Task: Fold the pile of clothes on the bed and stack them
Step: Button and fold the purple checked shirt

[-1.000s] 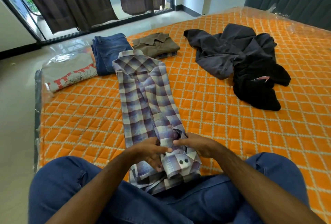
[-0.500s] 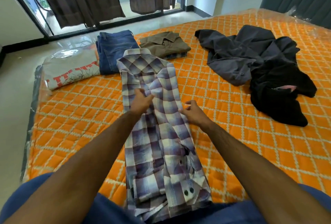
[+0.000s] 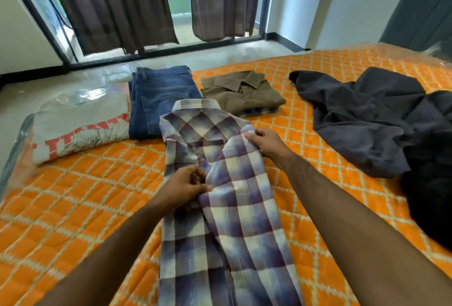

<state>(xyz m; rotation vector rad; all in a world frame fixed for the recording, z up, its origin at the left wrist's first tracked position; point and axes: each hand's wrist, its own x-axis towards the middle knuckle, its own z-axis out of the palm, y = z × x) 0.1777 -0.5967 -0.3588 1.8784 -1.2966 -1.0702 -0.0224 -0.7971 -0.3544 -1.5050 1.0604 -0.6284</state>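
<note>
Now both hands (left point(image 3: 182, 187), right point(image 3: 269, 144)) pinch plaid shirt point(image 3: 232, 208).

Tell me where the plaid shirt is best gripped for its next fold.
Probably at the hem end nearest the person. The plaid shirt lies as a long narrow strip, collar far, sleeves folded in. The left hand and right hand could pinch both near corners from the sides and carry them toward the collar.

free: bare bed point(image 3: 80, 198) left | blocked: jeans point(image 3: 159, 100) beyond shirt, dark clothes point(image 3: 371, 120) right
</note>
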